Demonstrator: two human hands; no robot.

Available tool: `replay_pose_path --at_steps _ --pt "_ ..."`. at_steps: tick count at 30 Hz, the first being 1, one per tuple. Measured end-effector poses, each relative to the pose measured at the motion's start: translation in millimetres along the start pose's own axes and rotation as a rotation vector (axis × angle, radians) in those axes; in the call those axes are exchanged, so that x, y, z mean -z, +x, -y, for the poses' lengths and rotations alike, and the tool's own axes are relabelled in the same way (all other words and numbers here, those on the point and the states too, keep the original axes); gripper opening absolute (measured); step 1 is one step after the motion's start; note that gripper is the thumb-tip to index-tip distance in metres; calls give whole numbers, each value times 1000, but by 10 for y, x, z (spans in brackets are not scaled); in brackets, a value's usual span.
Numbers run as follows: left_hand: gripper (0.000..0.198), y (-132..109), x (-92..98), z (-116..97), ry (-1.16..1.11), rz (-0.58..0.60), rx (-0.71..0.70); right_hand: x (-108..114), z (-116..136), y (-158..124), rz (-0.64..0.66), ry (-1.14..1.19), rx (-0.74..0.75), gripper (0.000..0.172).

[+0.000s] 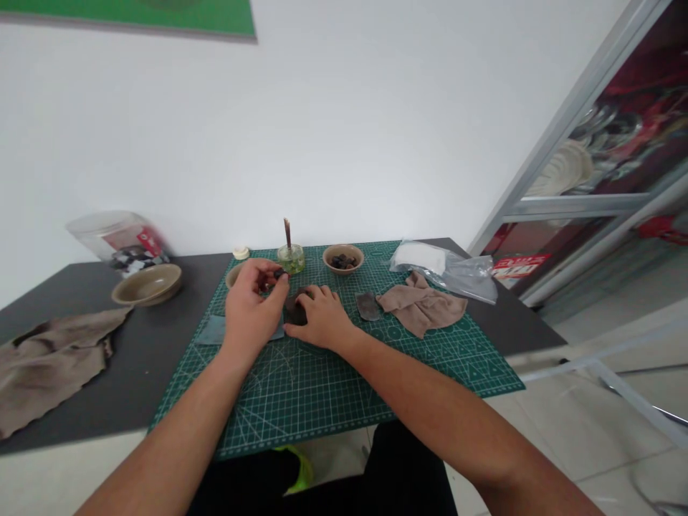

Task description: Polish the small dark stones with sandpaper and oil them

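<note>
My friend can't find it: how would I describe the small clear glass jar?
Find the green gridded cutting mat on the dark grey tabletop. Near its far edge, left of the round tan bowl of dark pieces, stands the glass jar. Unlike that bowl, it has a brown stick poking up.

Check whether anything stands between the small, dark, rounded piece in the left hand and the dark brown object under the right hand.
Partly, the right hand: it covers the right side of the dark brown object. Nothing else visible stands between its exposed left side and the small, dark, rounded piece in the left hand.
</note>
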State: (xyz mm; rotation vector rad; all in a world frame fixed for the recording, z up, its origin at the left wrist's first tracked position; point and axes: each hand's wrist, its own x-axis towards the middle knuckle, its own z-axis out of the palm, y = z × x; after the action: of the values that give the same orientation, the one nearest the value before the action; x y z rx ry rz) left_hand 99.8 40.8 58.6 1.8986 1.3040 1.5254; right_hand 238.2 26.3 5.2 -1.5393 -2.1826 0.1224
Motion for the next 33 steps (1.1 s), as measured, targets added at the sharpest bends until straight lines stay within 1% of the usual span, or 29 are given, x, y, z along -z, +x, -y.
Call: replay_pose_path --at_steps 2,3,5,7,8,9,11,14,16,19,22,23,25,27,29,30,31,33 --pt "16 3 50 101 28 28 17 125 -67 -86 -55 -32 -39 57" --pt "16 9 68 143 44 33 25 193 -128 -137 -83 -56 -67 54" --pt "14 31 68 180 62 37 25 303 -286 -248 -126 -128 -196 47" --pt "12 59 6 145 62 59 7 348 -455 -355 -105 -218 -368 50" --pt "10 73 -47 107 58 78 5 345 -530 -400 -65 -243 -436 54" --pt "9 86 -111 63 46 120 8 328 -591 -438 -30 -251 -487 57" --pt "7 104 -244 -14 45 163 -13 281 -665 -490 14 -258 -512 56" --pt "6 107 -372 -41 33 201 -102 256 -677 -529 29 -257 -479 53" --pt "6 98 -375 4 5 218 -149 283 -660 -544 7 -255 -474 54" --pt "7 91 -302 108 -47 234 -170 335 -656 -541 -38 -208 -493 50" --pt "8 109 -234 196 -102 255 -120 379 -683 -463 -85 -81 -556 50" --pt "9 120 -225 218 -120 259 -97 402 -693 -415 -83 -23 -564 47" --pt "11 142 -225 257 -151 258 -54 475 -700 -290 -52 83 -530 33" --pt "13 165 -237 290 -173 243 -23 572 -677 -130 -69 210 -456 19" --pt "15 186 -247 316 -188 229 -5 656 -610 46 -224 448 -386 12" --pt "16 195 -248 326 -190 225 6 678 -560 133 -286 593 -355 11" --pt "17 203 -246 335 -187 221 21 681 -503 215 -320 760 -339 13" --pt "17 218 -237 346 -161 212 66 626 -385 354 -285 1069 -329 21"
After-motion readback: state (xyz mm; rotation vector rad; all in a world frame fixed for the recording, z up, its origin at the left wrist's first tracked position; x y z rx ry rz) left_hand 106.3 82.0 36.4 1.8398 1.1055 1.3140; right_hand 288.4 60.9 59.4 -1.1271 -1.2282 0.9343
